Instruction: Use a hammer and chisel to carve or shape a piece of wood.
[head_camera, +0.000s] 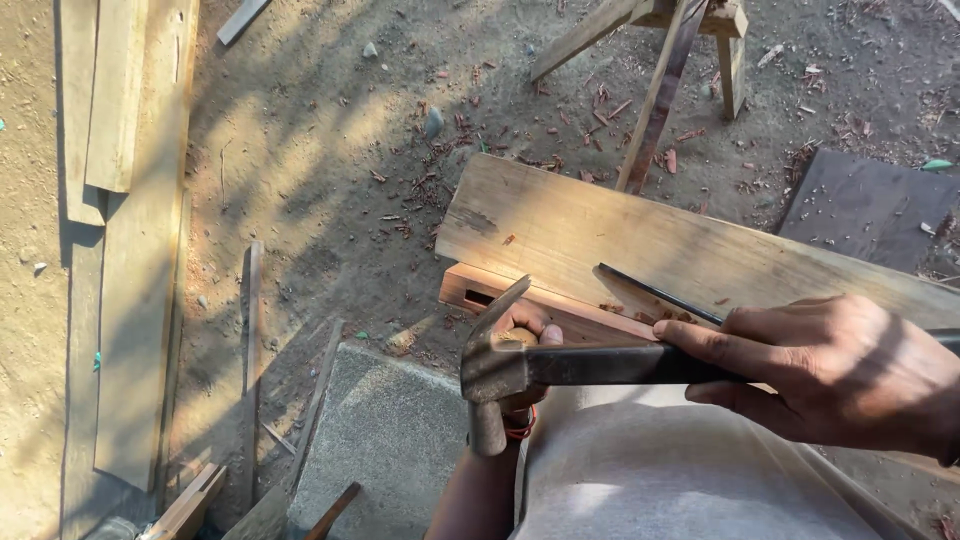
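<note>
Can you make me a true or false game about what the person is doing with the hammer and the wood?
1. The right hand holds a claw hammer by its handle. True.
2. The left hand is up in the air, touching nothing. False: it sits behind the hammer head against the reddish wood block.
3. The ground is green grass. False: it is dirt with wood chips.
4. A pale plank lies beside the block. True.
</note>
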